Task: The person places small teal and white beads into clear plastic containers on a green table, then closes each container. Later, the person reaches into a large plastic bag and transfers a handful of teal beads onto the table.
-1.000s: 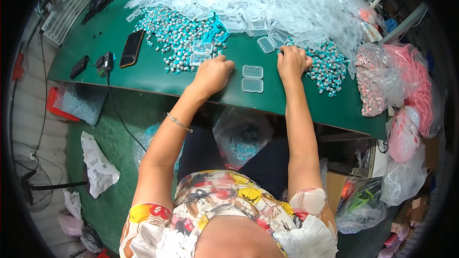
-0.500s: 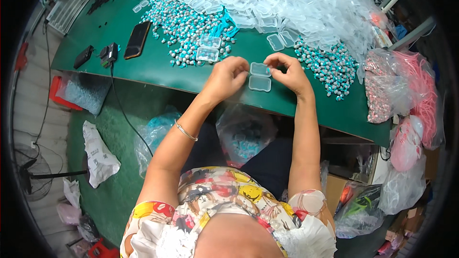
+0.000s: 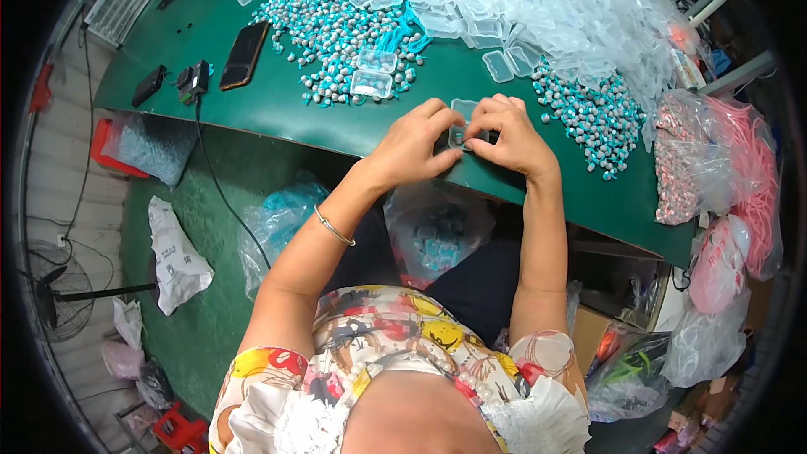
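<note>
A small open box of clear plastic [image 3: 461, 107] lies on the green table in front of me, its lid folded back on the far side. My left hand [image 3: 418, 141] curls at the box's left side, with the index finger and thumb against its edge. From the right, my right hand [image 3: 509, 136] bends over the near half, fingertips pinched together inside it. A bit of teal shows in that half near the fingertips. What the right fingers hold is too small and too covered to make out.
Grey-and-teal beads with cords [image 3: 336, 29] lie in a heap at left, more beads [image 3: 588, 122] at right. Behind them spreads a large pile of clear boxes [image 3: 538, 8]. Another open box [image 3: 372, 82] rests by the left beads. A phone [image 3: 245, 55] lies farther left.
Both hands have closed in on the open box. The left hand moved right to its side, and the right fingers came down into the near half, where teal now shows.
</note>
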The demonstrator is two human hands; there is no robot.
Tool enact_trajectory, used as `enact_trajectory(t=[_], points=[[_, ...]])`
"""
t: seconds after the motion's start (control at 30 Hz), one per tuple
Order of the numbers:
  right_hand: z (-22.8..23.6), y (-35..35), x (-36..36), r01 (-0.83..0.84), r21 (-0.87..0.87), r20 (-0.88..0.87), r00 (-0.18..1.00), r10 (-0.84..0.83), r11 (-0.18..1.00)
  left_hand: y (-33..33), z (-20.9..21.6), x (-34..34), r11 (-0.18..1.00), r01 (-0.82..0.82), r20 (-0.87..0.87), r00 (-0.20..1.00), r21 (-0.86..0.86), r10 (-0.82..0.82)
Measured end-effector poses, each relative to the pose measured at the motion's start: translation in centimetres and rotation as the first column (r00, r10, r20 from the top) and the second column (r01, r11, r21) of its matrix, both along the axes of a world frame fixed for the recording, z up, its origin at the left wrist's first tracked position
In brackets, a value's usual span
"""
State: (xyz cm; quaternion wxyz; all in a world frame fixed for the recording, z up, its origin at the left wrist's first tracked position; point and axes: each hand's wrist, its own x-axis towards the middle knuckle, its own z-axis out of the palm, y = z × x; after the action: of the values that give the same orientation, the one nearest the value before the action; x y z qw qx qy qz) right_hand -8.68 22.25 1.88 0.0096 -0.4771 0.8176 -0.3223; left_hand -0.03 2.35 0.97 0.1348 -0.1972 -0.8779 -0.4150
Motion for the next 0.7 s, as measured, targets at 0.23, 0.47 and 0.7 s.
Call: enact_trajectory(t=[0.23,0.47,0.7], points=[[-0.1,-0.3,-0.4,-0.016,-0.067,0.060,0.998,0.020,0.998,-0.3,-1.3,-0.2,0.987,-0.059,-0.105,0.994,-0.152,0.044],[0.1,-1.4,-2.1,0.174,-0.257,0.284,0.954,-0.098,0.951,-0.4,-2.0,-0.3,0.992,-0.074,-0.199,0.979,-0.104,0.052],[0.7,-5.6,-6.4,0.211,-0.108,0.057,0.977,-0.206,0.972,-0.3,-1.8,0.0,0.994,-0.082,-0.213,0.975,-0.075,0.065]])
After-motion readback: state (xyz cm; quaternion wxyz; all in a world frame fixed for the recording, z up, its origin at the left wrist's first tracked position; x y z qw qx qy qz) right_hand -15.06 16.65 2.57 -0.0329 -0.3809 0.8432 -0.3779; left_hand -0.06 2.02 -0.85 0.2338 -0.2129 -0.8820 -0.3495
